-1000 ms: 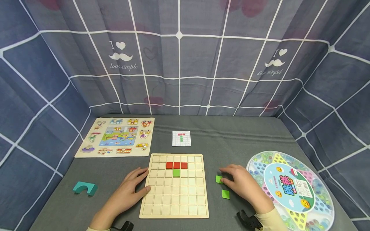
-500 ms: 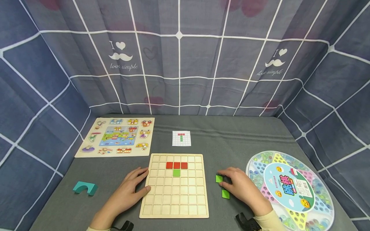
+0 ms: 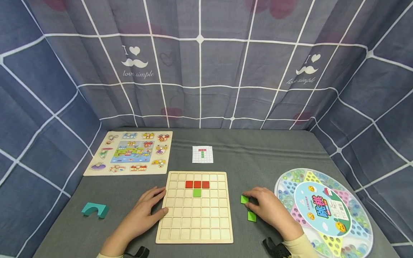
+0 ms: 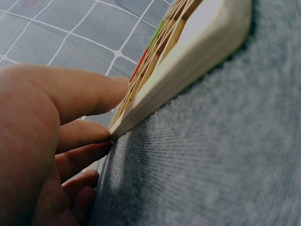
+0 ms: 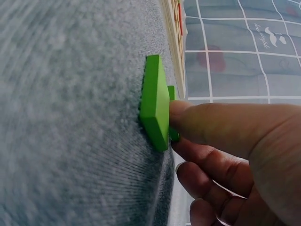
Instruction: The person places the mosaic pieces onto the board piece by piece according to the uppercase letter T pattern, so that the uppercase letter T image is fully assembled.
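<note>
R. hand (image 3: 269,206), right of centre in frame, pinches upper grn tile (image 3: 244,200) betw. thumb and index at opp. edges; firmness can't be told. L. hand (image 3: 146,208), lower centre-left, rests fingertips agst. left edge of board (image 3: 193,229), not gripping it. Risk: upper grn tile could slip, contact being edge-only; thumb could also nudge lower tile (image 3: 252,216), just beside it. Board could slide on cloth (image 3: 251,154) if L. hand pushes. Mat'ls: tiles smooth, flat, square; board pale wood, gridded, corners rounded; cloth grey, finely ribbed.
</note>
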A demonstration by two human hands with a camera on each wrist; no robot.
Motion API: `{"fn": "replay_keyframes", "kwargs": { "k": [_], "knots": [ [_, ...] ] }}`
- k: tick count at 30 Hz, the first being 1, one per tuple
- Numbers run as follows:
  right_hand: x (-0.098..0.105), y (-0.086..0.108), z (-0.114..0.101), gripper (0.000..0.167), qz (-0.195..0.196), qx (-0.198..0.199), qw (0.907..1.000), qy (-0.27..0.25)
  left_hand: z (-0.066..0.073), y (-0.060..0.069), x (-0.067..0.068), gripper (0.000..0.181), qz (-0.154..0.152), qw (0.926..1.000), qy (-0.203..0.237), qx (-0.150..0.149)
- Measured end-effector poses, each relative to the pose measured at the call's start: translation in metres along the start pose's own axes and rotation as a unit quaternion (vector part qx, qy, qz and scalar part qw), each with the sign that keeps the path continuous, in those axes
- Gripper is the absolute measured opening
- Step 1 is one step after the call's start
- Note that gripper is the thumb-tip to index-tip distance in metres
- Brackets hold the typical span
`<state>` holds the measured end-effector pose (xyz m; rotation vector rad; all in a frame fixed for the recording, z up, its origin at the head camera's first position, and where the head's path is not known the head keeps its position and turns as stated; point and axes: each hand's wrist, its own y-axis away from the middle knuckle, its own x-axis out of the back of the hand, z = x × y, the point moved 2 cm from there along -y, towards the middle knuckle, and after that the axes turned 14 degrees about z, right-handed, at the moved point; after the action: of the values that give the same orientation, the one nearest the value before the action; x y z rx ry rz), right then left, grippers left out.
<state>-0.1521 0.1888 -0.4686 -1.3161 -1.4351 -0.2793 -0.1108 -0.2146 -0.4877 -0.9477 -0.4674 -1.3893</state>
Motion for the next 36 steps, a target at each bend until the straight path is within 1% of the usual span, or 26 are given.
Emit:
{"fn": "replay_keyframes", "kwargs": {
  "k": [5,9,14,18,25,32,36],
  "knots": [
    [0.0,-0.001,-0.001,0.026,0.001,0.01,0.9999,0.009,0.001,0.0,0.0,0.064,-0.001,1.0,0.002,0.002],
    [0.0,-0.004,-0.003,0.027,-0.002,0.006,0.9999,0.016,0.0,0.0,0.001,0.064,-0.004,1.0,-0.001,0.004],
    [-0.003,-0.012,-0.012,0.028,-0.019,0.002,0.9996,0.021,0.0,-0.001,0.002,0.064,-0.005,1.0,-0.002,0.005],
    [-0.01,-0.021,-0.022,0.029,-0.033,0.009,0.9993,0.015,0.0,-0.001,0.002,0.064,-0.003,1.0,-0.003,0.003],
    [-0.022,-0.036,-0.041,0.027,-0.04,0.05,0.9979,0.0,-0.001,-0.001,0.0,0.064,-0.007,1.0,-0.002,0.005],
    [-0.036,-0.05,-0.061,0.022,-0.029,0.105,0.9939,-0.019,0.0,-0.002,0.0,0.064,-0.009,0.9998,-0.005,0.016],
    [-0.046,-0.055,-0.072,0.022,-0.031,0.119,0.9919,-0.03,0.0,-0.001,0.0,0.065,-0.009,0.9999,-0.004,0.014]
  ]
}}
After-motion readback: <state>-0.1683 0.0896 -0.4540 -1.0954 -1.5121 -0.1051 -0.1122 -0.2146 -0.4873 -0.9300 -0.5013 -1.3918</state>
